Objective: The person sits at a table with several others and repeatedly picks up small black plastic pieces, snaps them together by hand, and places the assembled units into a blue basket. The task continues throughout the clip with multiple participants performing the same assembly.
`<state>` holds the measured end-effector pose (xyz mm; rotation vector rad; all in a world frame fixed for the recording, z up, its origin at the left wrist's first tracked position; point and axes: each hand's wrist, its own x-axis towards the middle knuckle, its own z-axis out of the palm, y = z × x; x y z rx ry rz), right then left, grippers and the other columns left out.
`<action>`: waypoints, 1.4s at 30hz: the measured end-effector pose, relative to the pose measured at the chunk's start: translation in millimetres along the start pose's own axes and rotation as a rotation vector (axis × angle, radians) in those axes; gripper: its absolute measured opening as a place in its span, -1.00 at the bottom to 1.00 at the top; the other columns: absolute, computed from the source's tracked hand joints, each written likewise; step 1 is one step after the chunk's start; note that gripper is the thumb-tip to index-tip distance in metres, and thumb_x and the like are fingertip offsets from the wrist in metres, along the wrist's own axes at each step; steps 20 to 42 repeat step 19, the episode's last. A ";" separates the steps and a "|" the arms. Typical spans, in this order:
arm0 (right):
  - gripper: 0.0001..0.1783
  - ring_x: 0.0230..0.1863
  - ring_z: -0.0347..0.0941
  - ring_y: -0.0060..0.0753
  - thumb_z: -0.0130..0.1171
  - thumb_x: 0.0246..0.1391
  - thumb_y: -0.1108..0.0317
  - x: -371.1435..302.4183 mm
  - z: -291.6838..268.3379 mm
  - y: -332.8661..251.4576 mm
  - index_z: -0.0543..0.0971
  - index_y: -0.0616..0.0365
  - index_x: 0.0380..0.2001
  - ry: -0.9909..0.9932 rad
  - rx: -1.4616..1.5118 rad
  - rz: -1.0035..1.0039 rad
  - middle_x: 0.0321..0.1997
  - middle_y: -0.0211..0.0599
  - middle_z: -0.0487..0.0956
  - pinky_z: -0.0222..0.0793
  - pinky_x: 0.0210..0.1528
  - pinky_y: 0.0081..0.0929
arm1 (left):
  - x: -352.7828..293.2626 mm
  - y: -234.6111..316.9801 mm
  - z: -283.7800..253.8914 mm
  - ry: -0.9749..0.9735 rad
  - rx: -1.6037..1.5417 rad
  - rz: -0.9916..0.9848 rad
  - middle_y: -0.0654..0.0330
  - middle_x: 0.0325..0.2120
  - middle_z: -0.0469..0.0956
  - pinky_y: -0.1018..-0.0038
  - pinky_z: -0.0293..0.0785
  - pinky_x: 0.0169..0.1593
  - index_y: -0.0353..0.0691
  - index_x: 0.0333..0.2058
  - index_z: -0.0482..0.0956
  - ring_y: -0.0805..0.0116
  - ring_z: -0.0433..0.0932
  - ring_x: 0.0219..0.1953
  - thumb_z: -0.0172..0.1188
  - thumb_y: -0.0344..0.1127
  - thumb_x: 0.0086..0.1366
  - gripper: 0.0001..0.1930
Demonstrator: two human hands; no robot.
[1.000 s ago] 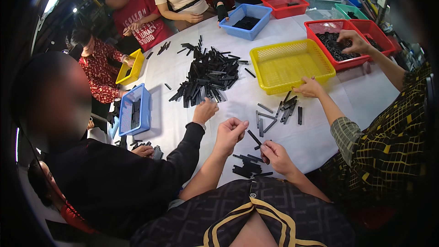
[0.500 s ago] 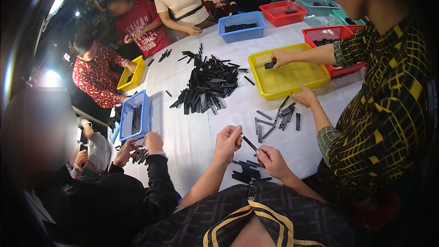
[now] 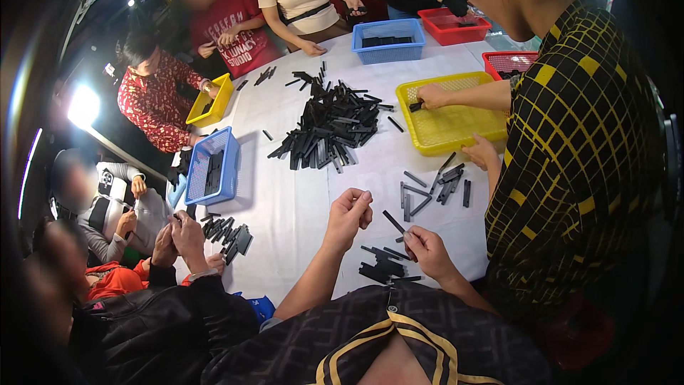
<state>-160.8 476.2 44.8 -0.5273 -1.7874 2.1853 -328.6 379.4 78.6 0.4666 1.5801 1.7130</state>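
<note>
My right hand (image 3: pixel 427 253) pinches one end of a thin black strip (image 3: pixel 393 222), which points up and left from the fingers. My left hand (image 3: pixel 349 215) is raised a short way left of that strip, apart from it. Its fingers are curled in and the thumb is pressed against them; whatever they hold, if anything, is hidden. Just below the right hand lies a small group of black strips (image 3: pixel 382 269). Beyond both hands, several loose strips (image 3: pixel 417 204) are scattered on the white table. A large heap of black strips (image 3: pixel 331 125) covers the table's middle.
At the right, a co-worker's hand (image 3: pixel 432 95) holds a black piece in a yellow basket (image 3: pixel 456 144). Blue baskets (image 3: pixel 234 171) and red ones (image 3: pixel 456 34) stand around the table's edge. To my left, another person's hands (image 3: pixel 182 239) are beside a strip pile (image 3: pixel 229 235).
My left hand has drawn slightly left and up from the strip, while my right hand keeps hold of it. The left neighbour's hands have moved back from the pile. The whole view has shifted slightly.
</note>
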 end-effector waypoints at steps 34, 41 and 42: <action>-0.71 -0.55 0.30 -0.53 -0.15 0.20 0.21 5.2 3.0 -4.8 0.39 0.22 -0.42 -0.146 0.662 0.245 -0.57 -0.39 0.37 0.21 -0.45 -0.61 | -18.6 11.8 25.3 -0.350 0.136 0.025 0.41 -0.74 0.32 0.69 0.09 -0.65 -0.23 -0.41 0.36 0.69 0.22 -0.70 0.13 -0.30 0.21 -0.83; -0.71 -0.55 0.30 -0.53 -0.15 0.20 0.21 5.2 3.0 -4.8 0.39 0.22 -0.42 -0.146 0.662 0.245 -0.57 -0.39 0.37 0.21 -0.45 -0.61 | -18.6 11.8 25.3 -0.350 0.136 0.025 0.41 -0.74 0.32 0.69 0.09 -0.65 -0.23 -0.41 0.36 0.69 0.22 -0.70 0.13 -0.30 0.21 -0.83; -0.71 -0.55 0.30 -0.53 -0.15 0.20 0.21 5.2 3.0 -4.8 0.39 0.22 -0.42 -0.146 0.662 0.245 -0.57 -0.39 0.37 0.21 -0.45 -0.61 | -18.6 11.8 25.3 -0.350 0.136 0.025 0.41 -0.74 0.32 0.69 0.09 -0.65 -0.23 -0.41 0.36 0.69 0.22 -0.70 0.13 -0.30 0.21 -0.83</action>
